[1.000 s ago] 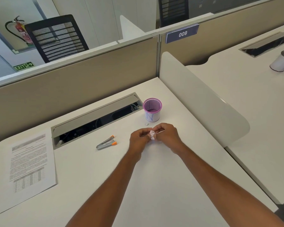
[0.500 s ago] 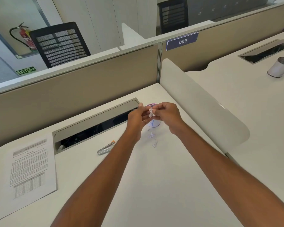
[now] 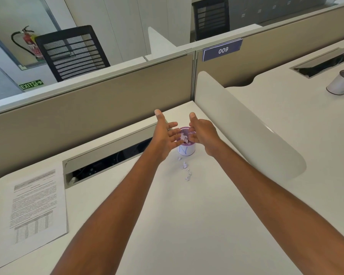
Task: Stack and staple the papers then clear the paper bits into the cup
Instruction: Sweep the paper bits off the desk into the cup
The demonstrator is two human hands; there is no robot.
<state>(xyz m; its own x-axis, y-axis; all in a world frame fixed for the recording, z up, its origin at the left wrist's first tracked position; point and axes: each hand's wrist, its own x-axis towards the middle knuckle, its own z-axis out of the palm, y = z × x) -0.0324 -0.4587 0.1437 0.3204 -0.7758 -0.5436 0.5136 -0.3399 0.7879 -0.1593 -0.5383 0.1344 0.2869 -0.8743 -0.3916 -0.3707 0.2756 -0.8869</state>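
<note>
A small white cup (image 3: pixel 187 150) with a purple rim stands near the back of the white desk (image 3: pixel 187 225). My left hand (image 3: pixel 164 133) and my right hand (image 3: pixel 202 132) hover on either side of its mouth, fingers spread, thumbs up. White paper bits (image 3: pixel 184 136) fall between my fingers into the cup. A few more paper bits (image 3: pixel 186 169) lie on the desk just in front of the cup. The printed papers (image 3: pixel 34 203) lie flat at the desk's left. The stapler is hidden behind my left arm.
A long cable slot with a raised lid (image 3: pixel 107 153) runs left of the cup. A curved white divider (image 3: pixel 246 126) borders the desk on the right. Beyond it, another desk holds a white mesh cup (image 3: pixel 341 82). A beige partition (image 3: pixel 87 102) closes the back.
Both hands rose from the desk to the cup with the gathered bits, then opened over its mouth. A few bits dropped on the desk in front of the cup.
</note>
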